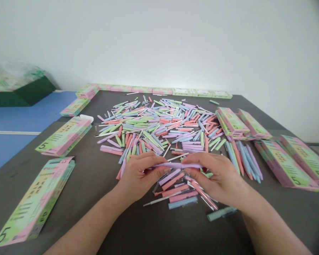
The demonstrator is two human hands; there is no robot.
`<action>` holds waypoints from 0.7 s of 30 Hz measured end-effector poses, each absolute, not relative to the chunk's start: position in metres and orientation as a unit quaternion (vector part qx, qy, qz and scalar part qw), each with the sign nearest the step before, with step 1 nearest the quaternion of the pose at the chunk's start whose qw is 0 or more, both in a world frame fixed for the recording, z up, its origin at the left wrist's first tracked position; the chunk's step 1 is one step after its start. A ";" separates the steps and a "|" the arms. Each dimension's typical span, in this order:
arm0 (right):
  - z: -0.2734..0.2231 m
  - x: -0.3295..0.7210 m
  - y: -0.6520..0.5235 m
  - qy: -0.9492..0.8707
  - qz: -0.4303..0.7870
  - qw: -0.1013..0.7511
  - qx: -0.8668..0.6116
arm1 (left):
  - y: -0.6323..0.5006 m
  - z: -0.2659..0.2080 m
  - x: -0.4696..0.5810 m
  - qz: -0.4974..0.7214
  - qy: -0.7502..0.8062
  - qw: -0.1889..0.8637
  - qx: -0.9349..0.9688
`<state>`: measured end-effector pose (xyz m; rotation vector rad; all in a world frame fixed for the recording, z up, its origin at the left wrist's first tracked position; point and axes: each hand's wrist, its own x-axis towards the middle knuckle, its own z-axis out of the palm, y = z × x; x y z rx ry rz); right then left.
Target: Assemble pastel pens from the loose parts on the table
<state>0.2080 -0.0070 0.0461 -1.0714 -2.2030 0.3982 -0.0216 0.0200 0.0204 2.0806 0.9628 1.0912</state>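
A purple pen (pixel 174 165) lies level between my two hands, above the near part of the pile. Thumb and fingers of my left hand (pixel 146 171) pinch its left end. My right hand (pixel 212 173) grips the right end in the same way. Just below the hands are loose pen parts: purple and red barrels, a blue barrel (pixel 183 202), a white refill (pixel 164 199) and a green barrel with a clear end (pixel 221 214). Behind them spreads a large heap of pen parts (pixel 159 124) in green, blue, purple and red.
Printed pen boxes (pixel 34 202) lie along the left side of the dark table (pixel 95 198). More boxes (pixel 289 163) are stacked at the right, beside a row of pens (pixel 246 159). Others line the back edge (pixel 142 89). A green bin (pixel 23 92) stands at the far left on a blue surface.
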 end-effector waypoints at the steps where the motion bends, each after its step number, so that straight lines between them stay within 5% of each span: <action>1: 0.045 0.207 -0.007 -0.837 0.159 0.325 -0.411 | 0.020 0.020 -0.021 0.414 0.357 0.296 0.784; 12: 0.047 0.206 -0.006 -0.776 0.313 0.306 -0.454 | 0.020 0.018 -0.023 0.432 0.351 0.279 0.783; 21: 0.043 0.199 -0.003 -0.733 0.340 0.385 -0.447 | 0.021 0.016 -0.022 0.445 0.355 0.268 0.777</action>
